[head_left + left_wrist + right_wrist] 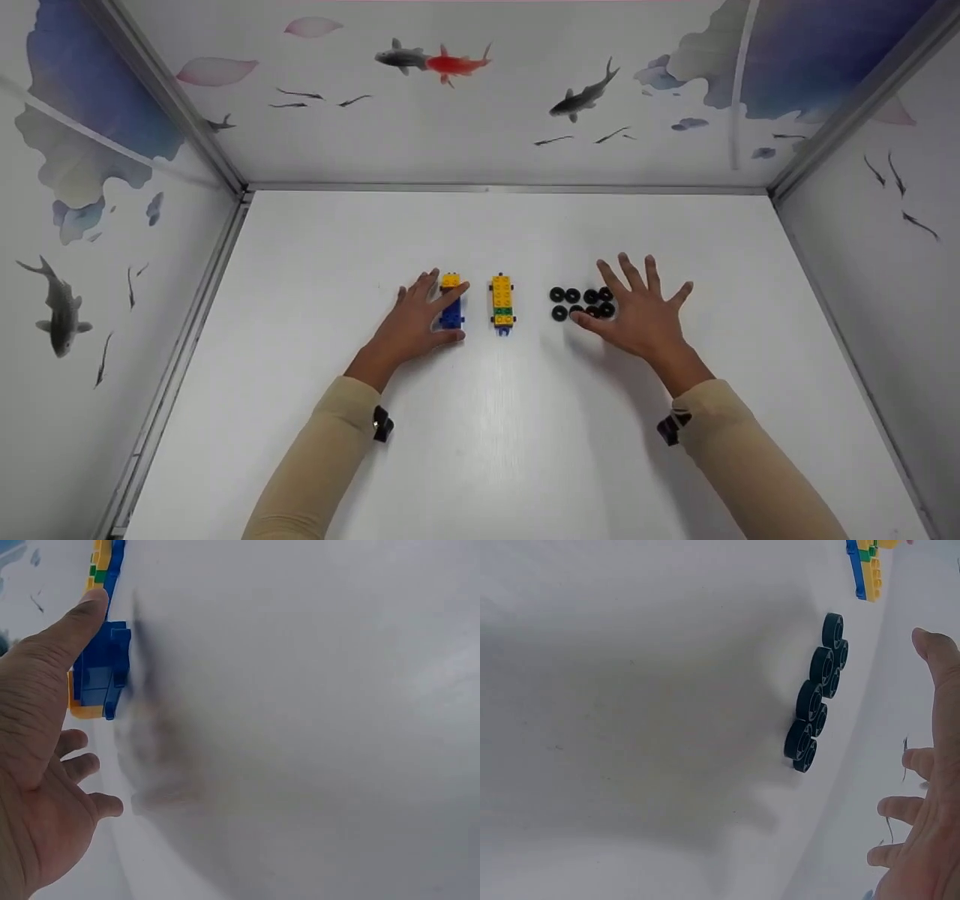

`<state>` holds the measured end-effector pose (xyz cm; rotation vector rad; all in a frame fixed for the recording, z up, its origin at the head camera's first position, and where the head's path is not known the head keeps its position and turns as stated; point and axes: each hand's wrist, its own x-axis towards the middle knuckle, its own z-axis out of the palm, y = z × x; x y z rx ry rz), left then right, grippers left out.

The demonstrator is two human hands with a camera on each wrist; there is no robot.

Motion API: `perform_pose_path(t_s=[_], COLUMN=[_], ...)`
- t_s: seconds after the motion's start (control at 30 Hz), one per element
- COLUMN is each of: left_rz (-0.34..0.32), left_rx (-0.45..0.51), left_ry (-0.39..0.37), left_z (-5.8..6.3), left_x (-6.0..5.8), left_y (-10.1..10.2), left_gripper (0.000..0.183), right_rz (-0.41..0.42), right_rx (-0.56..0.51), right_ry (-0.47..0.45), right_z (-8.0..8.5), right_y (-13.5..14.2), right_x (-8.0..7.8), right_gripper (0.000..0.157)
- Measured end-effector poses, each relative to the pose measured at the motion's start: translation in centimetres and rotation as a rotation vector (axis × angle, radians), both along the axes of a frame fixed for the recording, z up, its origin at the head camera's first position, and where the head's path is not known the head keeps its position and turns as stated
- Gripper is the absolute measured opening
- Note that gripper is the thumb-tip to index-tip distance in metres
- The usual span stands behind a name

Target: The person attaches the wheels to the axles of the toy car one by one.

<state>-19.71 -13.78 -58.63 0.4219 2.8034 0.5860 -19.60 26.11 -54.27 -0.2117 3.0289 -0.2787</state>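
Note:
My left hand [412, 322] hovers with spread fingers over a blue and yellow toy-brick vehicle base [451, 316], covering part of it. In the left wrist view, the thumb overlaps the blue part [97, 671], and the other fingers are apart from it. Just to the right stands a second brick base [502, 294], mostly yellow with a green band and a blue end. My right hand [643, 319], fingers fanned wide, is over the right side of a group of black toy wheels [559, 313]. The right wrist view shows these wheels [793, 739] lying in two rows, away from the fingers.
All of this lies on a white table [480, 420]. White panels painted with fish [583, 97] enclose its back and sides, with grey metal rails [480, 187] along the edges. Each sleeve has a small black device [382, 424] at the wrist.

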Motion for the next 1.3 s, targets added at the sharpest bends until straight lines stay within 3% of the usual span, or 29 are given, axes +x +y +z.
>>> perform_pose_path(t_s=[0.23, 0.57, 0.87, 1.3], left_rz=[-0.028, 0.012, 0.039, 0.060], left_rx=[0.019, 0.075, 0.098, 0.154], left_ry=[-0.008, 0.007, -0.010, -0.033], left_z=[-0.3, -0.3, -0.3, -0.6], left_x=[-0.2, -0.5, -0.6, -0.7], left_y=[0.2, 0.5, 0.7, 0.9], left_gripper=[0.072, 0.057, 0.056, 0.054], right_rz=[0.024, 0.098, 0.126, 0.116], right_rx=[0.006, -0.003, -0.031, -0.019], right_ry=[-0.013, -0.032, -0.015, -0.023], right_z=[-0.2, -0.4, -1.0, -1.3], right_y=[-0.7, -2.2, -2.6, -3.0], right_x=[0.2, 0.2, 0.5, 0.8], right_gripper=[0.111, 0.095, 0.083, 0.083])
